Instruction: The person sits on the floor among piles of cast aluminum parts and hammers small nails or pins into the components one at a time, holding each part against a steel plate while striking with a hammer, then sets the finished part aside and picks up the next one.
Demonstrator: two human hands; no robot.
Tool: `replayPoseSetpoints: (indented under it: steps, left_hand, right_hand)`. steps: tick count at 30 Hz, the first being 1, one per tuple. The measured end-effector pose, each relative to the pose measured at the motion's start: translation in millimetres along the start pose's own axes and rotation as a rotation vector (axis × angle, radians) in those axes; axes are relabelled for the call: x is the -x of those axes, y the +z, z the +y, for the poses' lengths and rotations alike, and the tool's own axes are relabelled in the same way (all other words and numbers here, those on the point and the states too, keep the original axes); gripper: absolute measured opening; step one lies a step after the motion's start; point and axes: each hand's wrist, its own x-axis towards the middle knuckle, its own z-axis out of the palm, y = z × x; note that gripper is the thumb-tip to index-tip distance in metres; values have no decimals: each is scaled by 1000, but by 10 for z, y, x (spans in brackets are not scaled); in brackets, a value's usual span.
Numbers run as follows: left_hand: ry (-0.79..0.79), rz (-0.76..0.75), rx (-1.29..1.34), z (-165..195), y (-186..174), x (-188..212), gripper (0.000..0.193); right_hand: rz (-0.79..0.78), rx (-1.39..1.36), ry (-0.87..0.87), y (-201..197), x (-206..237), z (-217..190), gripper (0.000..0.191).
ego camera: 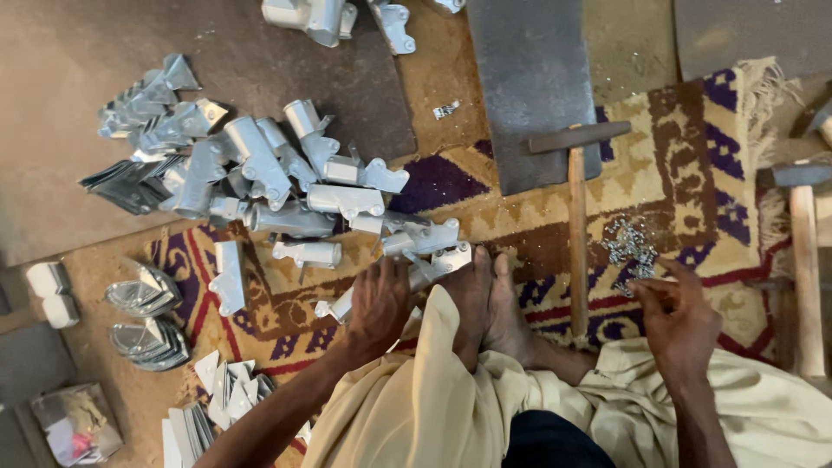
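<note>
I sit on a patterned rug (685, 147) with my bare feet (485, 303) in front of me. My left hand (377, 303) rests on a silvery sheet-metal tube part (416, 276) lying by my feet, fingers curled over it. My right hand (672, 316) is beside a small heap of tiny metal fasteners (630, 245), fingertips pinched together; what they pinch is too small to tell. A wooden-handled hammer (577, 208) lies on the rug between my hands.
A big pile of similar silvery tube parts (277, 182) lies to the upper left, with stacks of flat cone-shaped metal pieces (143, 295) and cut sheet pieces (221, 381) at left. A grey metal plate (533, 87) lies beyond the hammer. A second hammer (806, 260) is at the right edge.
</note>
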Motion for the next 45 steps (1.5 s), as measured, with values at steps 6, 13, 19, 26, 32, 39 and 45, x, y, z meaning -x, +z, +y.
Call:
replayPoseSetpoints:
  steps: [6, 13, 19, 26, 32, 39, 45]
  left_hand:
    - [57, 92, -4, 148, -37, -85, 53]
    - [33, 139, 392, 65, -524, -162, 63]
    - [134, 409, 650, 74, -1003, -362, 56]
    - [-119, 74, 1521, 194, -947, -709, 49]
    - [-170, 36, 1845, 287, -826, -946, 52]
    - [-220, -137, 1744, 223, -924, -950, 70]
    - [-171, -71, 1655, 169, -993, -1067, 68]
  right_hand:
    - [177, -165, -324, 103, -433, -768, 57]
    - [79, -29, -404, 628, -1057, -1334, 74]
    - [16, -202, -323, 425, -775, -1422, 84]
    - [157, -156, -369, 306, -244, -1214, 44]
    - [292, 16, -279, 324, -127, -1010, 52]
    - [-27, -403, 75, 516, -151, -801, 61]
    - [-76, -381, 172, 615, -172, -707, 58]
